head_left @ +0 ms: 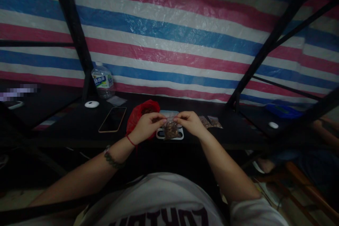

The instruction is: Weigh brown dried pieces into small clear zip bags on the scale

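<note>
Between my two hands hangs a small clear zip bag point(171, 130) with brown dried bits in its lower part. My left hand point(149, 124) pinches the bag's top left corner, and my right hand point(190, 122) pinches the top right. Right behind and under the bag is a white kitchen scale point(180, 135), partly covered by the bag and my fingers. Beside my left hand stands a red plastic bag point(135, 114), its mouth open on more brown dried bits point(149, 110). To the right of my right hand lie filled zip bags point(215, 122) on the black table.
A phone point(113, 119) lies left of the red bag, near a white round device point(91, 104), a flat clear bag point(116, 100) and a large plastic bottle point(102, 81). Black metal posts point(76, 35) flank the table point(79, 127). Another person's arm point(327, 129) shows at far right, near a blue item point(283, 111).
</note>
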{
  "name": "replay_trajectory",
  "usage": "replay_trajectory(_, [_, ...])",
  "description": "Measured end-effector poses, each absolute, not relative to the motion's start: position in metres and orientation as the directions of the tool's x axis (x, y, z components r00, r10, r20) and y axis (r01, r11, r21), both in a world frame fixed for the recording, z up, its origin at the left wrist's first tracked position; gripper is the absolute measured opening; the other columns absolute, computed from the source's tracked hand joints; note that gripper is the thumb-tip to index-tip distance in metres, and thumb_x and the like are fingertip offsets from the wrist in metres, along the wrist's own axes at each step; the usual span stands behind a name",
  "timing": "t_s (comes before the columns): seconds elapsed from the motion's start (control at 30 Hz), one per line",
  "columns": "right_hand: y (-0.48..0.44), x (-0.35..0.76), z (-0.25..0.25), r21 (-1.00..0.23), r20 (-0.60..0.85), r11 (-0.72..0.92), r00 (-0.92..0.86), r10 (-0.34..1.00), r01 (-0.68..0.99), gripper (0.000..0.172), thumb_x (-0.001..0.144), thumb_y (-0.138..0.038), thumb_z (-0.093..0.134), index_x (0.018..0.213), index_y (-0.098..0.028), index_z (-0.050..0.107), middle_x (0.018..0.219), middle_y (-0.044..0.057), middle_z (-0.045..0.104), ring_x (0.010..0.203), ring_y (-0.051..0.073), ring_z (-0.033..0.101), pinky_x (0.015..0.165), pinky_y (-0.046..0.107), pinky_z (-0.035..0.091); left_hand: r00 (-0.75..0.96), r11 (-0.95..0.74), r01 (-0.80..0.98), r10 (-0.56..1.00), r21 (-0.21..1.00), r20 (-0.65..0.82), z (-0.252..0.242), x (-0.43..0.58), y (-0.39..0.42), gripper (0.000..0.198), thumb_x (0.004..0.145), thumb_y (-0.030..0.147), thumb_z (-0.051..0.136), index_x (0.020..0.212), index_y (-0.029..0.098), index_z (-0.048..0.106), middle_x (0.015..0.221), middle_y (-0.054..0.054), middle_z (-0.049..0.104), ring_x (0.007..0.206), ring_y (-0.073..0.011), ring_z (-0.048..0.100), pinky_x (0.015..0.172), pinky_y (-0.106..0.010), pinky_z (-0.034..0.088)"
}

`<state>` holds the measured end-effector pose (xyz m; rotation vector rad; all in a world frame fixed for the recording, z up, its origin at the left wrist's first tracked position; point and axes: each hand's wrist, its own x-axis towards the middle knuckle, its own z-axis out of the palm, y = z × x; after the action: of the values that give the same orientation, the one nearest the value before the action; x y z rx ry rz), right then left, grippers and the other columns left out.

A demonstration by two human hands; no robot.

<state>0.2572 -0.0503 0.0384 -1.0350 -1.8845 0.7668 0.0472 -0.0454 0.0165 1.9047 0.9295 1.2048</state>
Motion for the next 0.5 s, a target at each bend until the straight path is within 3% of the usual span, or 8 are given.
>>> replay_trajectory(0.5, [-0.038, 0.255, 0.024, -0.839, 0.417, 0.47, -0.23, 0.879, 0.274, 0.021, 0.069, -0.037, 0.072, 0.074, -0.017, 0.07, 0.07, 0.002, 0.067, 0.063, 0.014, 0.059, 0.06, 0.025, 0.046, 0.261, -0.523, 0.379, 0.852, 0.763, 0.454, 0.022, 0.035, -0.041, 0.025, 0.077, 0.039, 0.063, 0.073, 0.015, 0.071, 0.064, -0.001, 0.068, 0.058, -0.012, 0.06, 0.05, -0.019, 0.043])
